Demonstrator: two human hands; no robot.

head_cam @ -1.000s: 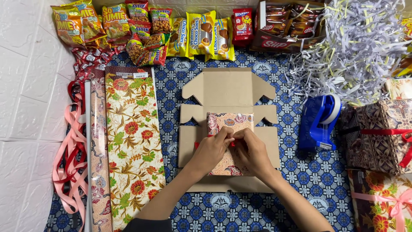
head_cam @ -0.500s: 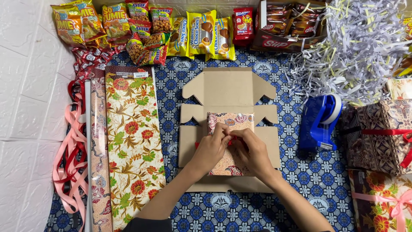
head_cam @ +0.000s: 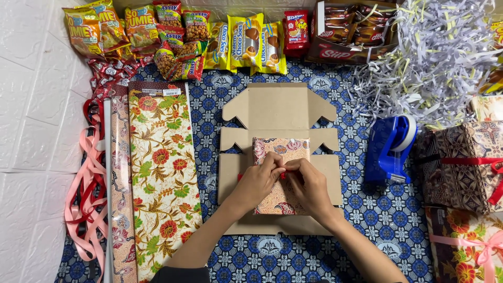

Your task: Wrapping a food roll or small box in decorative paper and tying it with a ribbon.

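Head view: both hands meet over one parcel.
Left hand (head_cam: 258, 181): pinching thin red ribbon (head_cam: 283, 174).
Right hand (head_cam: 309, 184): pinching the same ribbon.
Parcel: batik-patterned paper-wrapped box (head_cam: 281, 148), centred on flat brown cardboard carton (head_cam: 280, 107).
Right: blue tape dispenser (head_cam: 389, 149).

Snack packets (head_cam: 178, 36) are lined along the far edge of the blue patterned cloth (head_cam: 367, 209), with shredded paper (head_cam: 435, 63) heaped at its far right corner. Floral wrapping paper (head_cam: 162, 178) and pink ribbons (head_cam: 86, 194) are laid along the left edge. A blue tape dispenser (head_cam: 389, 149) and wrapped gifts (head_cam: 463, 167) are set at the right.
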